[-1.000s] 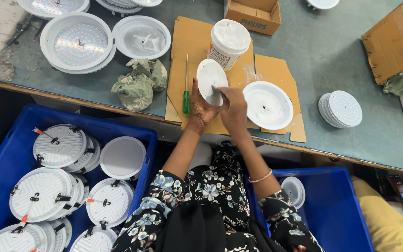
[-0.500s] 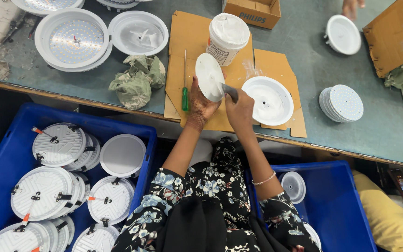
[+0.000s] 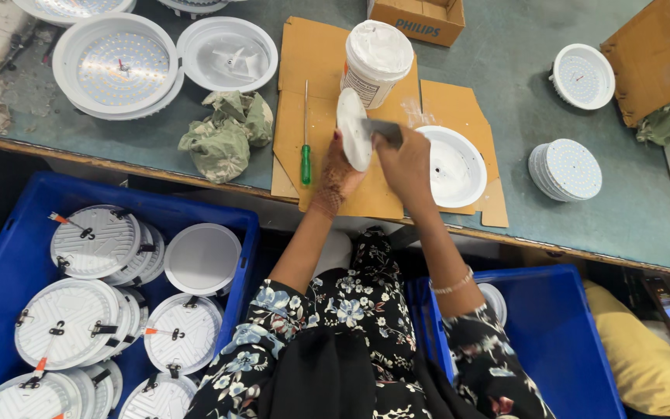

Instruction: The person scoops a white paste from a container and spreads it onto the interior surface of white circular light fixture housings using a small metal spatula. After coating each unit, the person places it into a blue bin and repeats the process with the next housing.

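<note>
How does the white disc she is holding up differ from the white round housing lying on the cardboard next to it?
The white disc is flat and held on edge in the left hand; the white housing is bowl-shaped and lies open side up on the cardboard. The disc looks smaller across. The right hand presses a flat metal blade against the disc; nothing touches the housing. Both are round and white.

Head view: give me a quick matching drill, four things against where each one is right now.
Things:
1. white disc
2. green-handled screwdriver
3. white tub
4. crumpled green cloth

Places:
A. on bare table left of the cardboard
B. upright at the cardboard's far edge
C. in the left hand
D. flat on the cardboard, left of the hands

Pairs: 1-C, 2-D, 3-B, 4-A
</note>
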